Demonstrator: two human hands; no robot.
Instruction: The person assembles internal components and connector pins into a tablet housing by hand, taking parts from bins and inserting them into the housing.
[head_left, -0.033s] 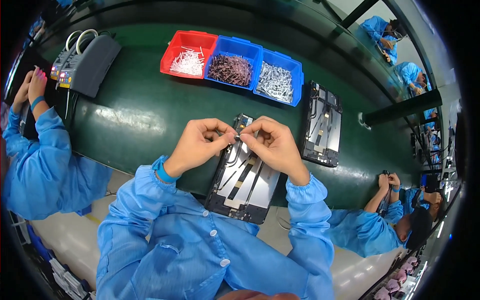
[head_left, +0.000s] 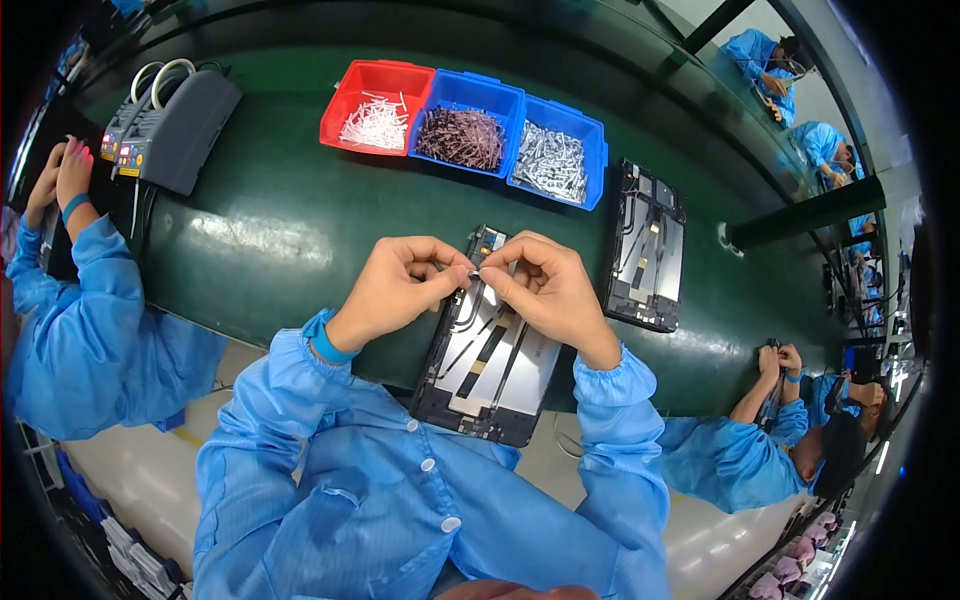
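My left hand (head_left: 405, 285) and my right hand (head_left: 545, 290) meet fingertip to fingertip, thumb and forefinger pinched in each. Between them is a tiny silvery-and-dark piece (head_left: 475, 273), too small to name and mostly covered by the fingers. Right below lies an opened tablet (head_left: 530, 375), its inside facing up, with silvery plates, dark cables and a black lower end. It slants across the front edge of the bench, and my hands cover part of its upper half. A blue band circles my left wrist.
On the green bench (head_left: 270, 200) stand a red bin (head_left: 335, 115) of white strips, a blue bin (head_left: 480, 90) of brownish-black strips and another blue bin (head_left: 590, 135) of silvery ones. A second opened tablet (head_left: 645, 250) lies right. A grey device (head_left: 200, 130) stands left. Co-workers sit on both sides.
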